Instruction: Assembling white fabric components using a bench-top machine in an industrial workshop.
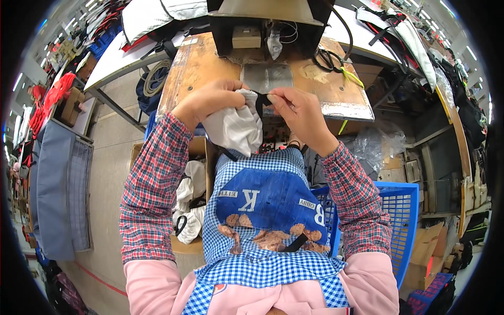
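My left hand [210, 102] is closed on a light grey-white fabric piece [233, 128], which looks like a small pouch and hangs down over my lap. A black strap [260, 103] comes off its upper right side. The thumb and forefinger of my right hand [300, 113] pinch that strap's end. Both hands are raised at the front edge of a worn wooden workbench [191, 79]. A short black strip [295, 243] lies on my blue checked apron [262, 270].
A dark machine [226, 39] stands on the workbench, with a black cable loop [328, 60] to its right. Left of my lap, a cardboard box [191, 248] holds similar white pieces. To the right is a blue plastic basket [409, 210]. White side tables [113, 65] carry bags.
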`<state>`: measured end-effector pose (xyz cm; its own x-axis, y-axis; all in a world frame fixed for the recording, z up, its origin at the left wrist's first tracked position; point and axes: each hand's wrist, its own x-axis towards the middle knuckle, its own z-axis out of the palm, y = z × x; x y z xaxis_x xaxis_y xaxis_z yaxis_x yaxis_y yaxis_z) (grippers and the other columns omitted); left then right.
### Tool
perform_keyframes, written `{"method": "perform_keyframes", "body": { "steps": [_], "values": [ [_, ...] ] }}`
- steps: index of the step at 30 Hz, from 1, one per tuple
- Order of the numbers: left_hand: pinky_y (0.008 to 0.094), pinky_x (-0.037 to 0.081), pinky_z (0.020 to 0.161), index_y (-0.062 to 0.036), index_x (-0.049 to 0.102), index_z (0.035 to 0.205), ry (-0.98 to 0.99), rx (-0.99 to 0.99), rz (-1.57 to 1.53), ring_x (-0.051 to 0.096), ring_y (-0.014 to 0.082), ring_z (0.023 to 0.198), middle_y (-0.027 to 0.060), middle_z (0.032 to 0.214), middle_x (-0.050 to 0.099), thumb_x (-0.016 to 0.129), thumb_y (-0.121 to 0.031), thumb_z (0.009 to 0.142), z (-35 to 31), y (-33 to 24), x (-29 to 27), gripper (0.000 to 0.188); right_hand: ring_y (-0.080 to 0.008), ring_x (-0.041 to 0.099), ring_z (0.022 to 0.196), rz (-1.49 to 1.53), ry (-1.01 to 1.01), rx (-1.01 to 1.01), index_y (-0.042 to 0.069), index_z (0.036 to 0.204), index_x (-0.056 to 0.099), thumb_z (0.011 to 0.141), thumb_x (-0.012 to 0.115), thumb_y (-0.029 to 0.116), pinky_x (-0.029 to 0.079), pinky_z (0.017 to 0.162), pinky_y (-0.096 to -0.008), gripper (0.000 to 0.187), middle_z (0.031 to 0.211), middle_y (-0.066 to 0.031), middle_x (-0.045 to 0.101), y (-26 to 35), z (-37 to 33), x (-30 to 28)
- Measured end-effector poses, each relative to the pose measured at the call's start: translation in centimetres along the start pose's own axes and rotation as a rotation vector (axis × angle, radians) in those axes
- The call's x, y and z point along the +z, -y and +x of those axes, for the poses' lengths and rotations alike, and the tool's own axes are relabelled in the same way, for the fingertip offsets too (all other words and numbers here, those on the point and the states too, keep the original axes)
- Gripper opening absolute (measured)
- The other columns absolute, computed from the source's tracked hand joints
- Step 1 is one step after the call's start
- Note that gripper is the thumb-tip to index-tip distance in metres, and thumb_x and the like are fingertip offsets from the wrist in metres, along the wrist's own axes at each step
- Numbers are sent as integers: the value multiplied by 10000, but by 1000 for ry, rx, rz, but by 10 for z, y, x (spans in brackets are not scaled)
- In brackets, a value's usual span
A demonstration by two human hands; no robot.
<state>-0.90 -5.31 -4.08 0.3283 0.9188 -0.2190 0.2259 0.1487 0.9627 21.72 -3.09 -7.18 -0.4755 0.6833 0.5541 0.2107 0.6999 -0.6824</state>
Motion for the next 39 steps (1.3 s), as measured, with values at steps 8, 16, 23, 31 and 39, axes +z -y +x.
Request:
{"method": "perform_keyframes", "body": {
  "steps": [8, 16, 23, 31, 39],
  "values": [
    [259, 468, 584, 53, 652, 812, -286, 80, 60, 587, 133, 653, 53, 730, 618, 559, -95, 725, 51, -14, -10, 195, -112, 625, 644, 101, -59, 137, -37, 987, 634, 921, 598, 173, 487, 585, -248, 223, 722, -78, 654, -24, 29, -4],
    [271, 452, 563, -4, 623, 699, -112, 40, 81, 564, 137, 605, 47, 692, 592, 541, -147, 764, 86, -19, -31, 177, -108, 629, 678, 174, -55, 239, -59, 1021, 632, 925, 598, 183, 499, 604, -237, 262, 761, -70, 659, -48, 51, -10],
    [259, 473, 531, -27, 644, 783, -191, -109, -46, 604, 138, 583, 55, 722, 631, 562, -198, 815, 86, -30, -28, 192, -97, 614, 699, 202, -31, 282, -63, 1027, 626, 935, 588, 160, 512, 624, -230, 244, 799, -52, 646, -57, 63, -14],
    [269, 487, 499, 8, 621, 825, -166, -108, -151, 602, 152, 535, 58, 712, 629, 568, -145, 810, 96, -20, -36, 163, -101, 610, 693, 228, -14, 313, -55, 1032, 624, 938, 584, 160, 510, 649, -230, 238, 807, -52, 646, -58, 67, -14],
    [279, 500, 509, 13, 615, 853, -118, -144, -211, 604, 156, 533, 65, 716, 635, 566, -146, 801, 92, -27, -34, 175, -105, 617, 721, 230, -16, 319, -63, 1040, 622, 936, 585, 156, 514, 653, -234, 245, 823, -56, 649, -57, 69, -15]
  ]
}}
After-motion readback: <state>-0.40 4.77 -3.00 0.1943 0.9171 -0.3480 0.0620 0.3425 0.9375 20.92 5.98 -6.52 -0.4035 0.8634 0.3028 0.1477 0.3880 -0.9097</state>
